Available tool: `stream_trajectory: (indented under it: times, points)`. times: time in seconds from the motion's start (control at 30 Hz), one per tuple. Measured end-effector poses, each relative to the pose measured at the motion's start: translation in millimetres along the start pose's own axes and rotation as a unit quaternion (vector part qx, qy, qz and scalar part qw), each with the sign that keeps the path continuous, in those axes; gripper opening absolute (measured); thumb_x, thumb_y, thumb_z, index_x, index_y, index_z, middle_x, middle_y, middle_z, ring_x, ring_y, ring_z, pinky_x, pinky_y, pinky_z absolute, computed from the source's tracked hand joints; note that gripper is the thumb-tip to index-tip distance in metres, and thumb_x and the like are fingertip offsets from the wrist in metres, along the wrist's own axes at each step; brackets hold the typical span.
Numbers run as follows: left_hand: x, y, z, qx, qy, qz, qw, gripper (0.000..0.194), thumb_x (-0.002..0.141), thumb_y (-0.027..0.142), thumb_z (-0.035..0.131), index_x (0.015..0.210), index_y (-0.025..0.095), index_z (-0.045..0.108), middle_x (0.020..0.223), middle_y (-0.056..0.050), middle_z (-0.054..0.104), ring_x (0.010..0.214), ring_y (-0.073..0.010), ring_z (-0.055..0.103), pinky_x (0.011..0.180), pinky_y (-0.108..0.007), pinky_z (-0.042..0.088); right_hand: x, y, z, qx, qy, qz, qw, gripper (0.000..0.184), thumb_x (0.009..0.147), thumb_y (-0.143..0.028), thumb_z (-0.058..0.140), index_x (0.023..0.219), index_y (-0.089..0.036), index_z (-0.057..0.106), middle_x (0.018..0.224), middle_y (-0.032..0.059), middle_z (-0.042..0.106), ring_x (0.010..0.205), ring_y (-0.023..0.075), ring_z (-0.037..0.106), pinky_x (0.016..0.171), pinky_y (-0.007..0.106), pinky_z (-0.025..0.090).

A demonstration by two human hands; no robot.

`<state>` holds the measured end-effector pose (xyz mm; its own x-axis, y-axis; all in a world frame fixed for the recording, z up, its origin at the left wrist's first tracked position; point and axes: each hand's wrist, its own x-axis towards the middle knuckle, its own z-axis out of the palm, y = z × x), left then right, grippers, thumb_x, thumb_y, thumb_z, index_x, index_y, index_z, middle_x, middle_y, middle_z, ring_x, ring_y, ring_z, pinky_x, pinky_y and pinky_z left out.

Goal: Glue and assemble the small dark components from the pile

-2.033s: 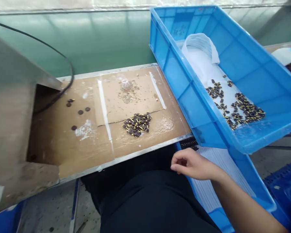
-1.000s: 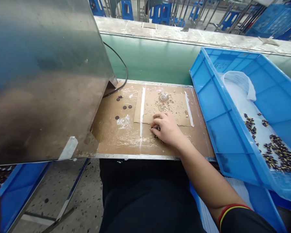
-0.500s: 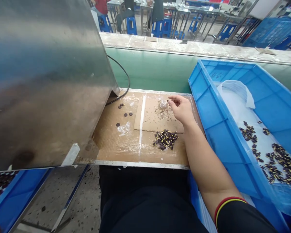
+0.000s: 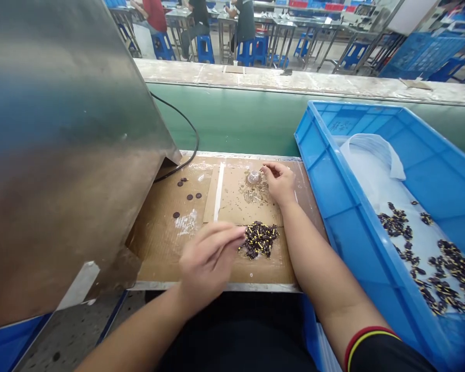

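The right hand (image 4: 281, 183) is placed beside the clear cup (image 4: 253, 177), the left hand (image 4: 209, 258) near the dark-and-yellow pile (image 4: 260, 241) on the table (image 4: 158, 253). Fingers on both are pinched together; whether anything is held cannot be told. Picking seems under way; soft pinching is needed.

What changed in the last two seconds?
The right hand moved forward to the pile of small pieces, then on beside the clear cup; whether it holds anything is unclear. The left hand came into view by the pile. Clear cup, dark discs, blue crate: unmoved.
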<state>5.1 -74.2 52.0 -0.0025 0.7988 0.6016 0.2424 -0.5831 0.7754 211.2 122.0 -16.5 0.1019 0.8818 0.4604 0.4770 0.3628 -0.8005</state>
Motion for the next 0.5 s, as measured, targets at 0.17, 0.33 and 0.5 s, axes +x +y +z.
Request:
stream_trajectory:
  times: [0.17, 0.33, 0.5]
  points:
    - [60, -46, 45.5, -0.083, -0.02, -0.084, 0.993, 0.012, 0.096, 0.024, 0.064, 0.103, 0.021, 0.073, 0.096, -0.006, 0.072, 0.085, -0.0159, 0.069, 0.077, -0.031, 0.06, 0, -5, -2, -0.051, 0.006, -0.054, 0.997, 0.024, 0.096, -0.033, 0.059, 0.105, -0.019, 0.077, 0.103, 0.0085, 0.079, 0.089, 0.0194, 0.072, 0.084, 0.034, 0.057]
    - [66, -98, 55.0, -0.003, 0.057, -0.086, 0.995, 0.018, 0.097, 0.027, 0.063, 0.111, 0.023, 0.075, 0.099, -0.006, 0.071, 0.088, -0.0153, 0.066, 0.078, -0.031, 0.055, 0, -8, -1, -0.074, 0.002, -0.088, 0.993, 0.022, 0.096, -0.034, 0.062, 0.102, -0.021, 0.078, 0.101, 0.0068, 0.079, 0.088, 0.0199, 0.071, 0.083, 0.036, 0.056]
    - [54, -103, 52.0, -0.005, 0.053, -0.093, 0.994, 0.025, 0.098, 0.023, 0.061, 0.12, 0.025, 0.073, 0.103, -0.006, 0.069, 0.09, -0.0147, 0.064, 0.079, -0.03, 0.054, -2, -7, 1, -0.093, -0.002, -0.085, 0.992, 0.023, 0.097, -0.033, 0.06, 0.104, -0.021, 0.079, 0.101, 0.007, 0.078, 0.089, 0.0203, 0.07, 0.085, 0.037, 0.055]
